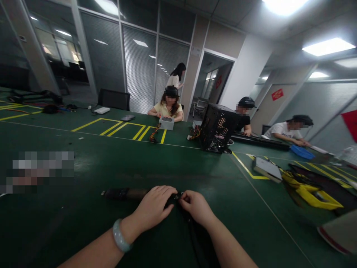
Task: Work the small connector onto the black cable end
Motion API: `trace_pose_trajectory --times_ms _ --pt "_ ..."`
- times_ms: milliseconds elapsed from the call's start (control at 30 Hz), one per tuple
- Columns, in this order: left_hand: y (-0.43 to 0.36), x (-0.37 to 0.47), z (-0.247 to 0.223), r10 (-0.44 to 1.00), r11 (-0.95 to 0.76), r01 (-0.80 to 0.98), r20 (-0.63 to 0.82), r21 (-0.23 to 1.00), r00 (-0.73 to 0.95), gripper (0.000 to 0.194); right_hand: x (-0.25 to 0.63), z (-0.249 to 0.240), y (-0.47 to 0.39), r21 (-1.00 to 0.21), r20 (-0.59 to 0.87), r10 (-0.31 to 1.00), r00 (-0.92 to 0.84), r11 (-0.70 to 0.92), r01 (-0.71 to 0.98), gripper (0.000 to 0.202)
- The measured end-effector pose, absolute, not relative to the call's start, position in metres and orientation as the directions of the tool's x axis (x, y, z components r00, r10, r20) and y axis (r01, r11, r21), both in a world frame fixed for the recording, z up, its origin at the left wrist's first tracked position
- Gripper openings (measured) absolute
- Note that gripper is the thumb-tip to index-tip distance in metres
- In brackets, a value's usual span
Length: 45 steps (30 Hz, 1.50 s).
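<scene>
A long dark rod-shaped thing (119, 193) lies crosswise on the green table, with a small metallic tip at its left end. I cannot make out its exact kind. My left hand (156, 203), with a pale bangle at the wrist, is closed over its right part, thumb toward me. Right beside it, my right hand (196, 206) pinches at the rod's right end; what sits between the fingertips is hidden. A small shiny part (176, 197) shows between the two hands. Under my right hand, a black strap or cable (192, 232) runs toward me.
A black computer case (217, 128) stands ahead, near a grey power supply (166, 123) with loose wires. A grey box-shaped drive (267, 169) and a yellow tray (318, 197) lie at right, a blue tray (302, 152) beyond. Several people are across the table.
</scene>
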<state>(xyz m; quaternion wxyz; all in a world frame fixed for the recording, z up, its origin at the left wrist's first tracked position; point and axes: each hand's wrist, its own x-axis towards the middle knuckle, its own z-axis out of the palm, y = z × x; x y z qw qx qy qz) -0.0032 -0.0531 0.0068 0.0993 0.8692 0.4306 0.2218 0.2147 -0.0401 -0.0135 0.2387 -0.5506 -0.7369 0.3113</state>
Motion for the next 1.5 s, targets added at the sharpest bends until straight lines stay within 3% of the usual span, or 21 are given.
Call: trace_pose_trajectory --times_ms 167,333,767,1233,1500 --pt "-0.0512 -0.0038 0.0044 0.774 -0.633 0.700 0.302 0.331 0.557 0.034 0.2151 -0.0113 -0.0408 -0.711 0.022 0.961 -0.276 0.209 0.672 0.012" --pt "-0.0491 -0.0050 0.0021 0.753 -0.657 0.689 0.304 0.306 0.584 0.038 0.2154 -0.0121 -0.0400 -0.708 0.010 0.960 -0.279 0.204 0.676 0.014" --pt "-0.0485 -0.0047 -0.0006 0.756 -0.651 0.691 0.350 0.314 0.553 0.035 0.2153 -0.0116 -0.0408 -0.704 0.010 0.957 -0.289 0.212 0.678 0.012" --pt "-0.0479 -0.0056 -0.0008 0.762 -0.647 0.689 0.304 0.326 0.571 0.032 0.2133 -0.0058 -0.0421 -0.696 -0.021 0.960 -0.281 0.187 0.693 0.013" --pt "-0.0471 -0.0054 -0.0005 0.751 -0.659 0.683 0.322 0.314 0.576 0.043 0.2134 -0.0065 -0.0416 -0.699 -0.020 0.959 -0.281 0.188 0.690 0.015"
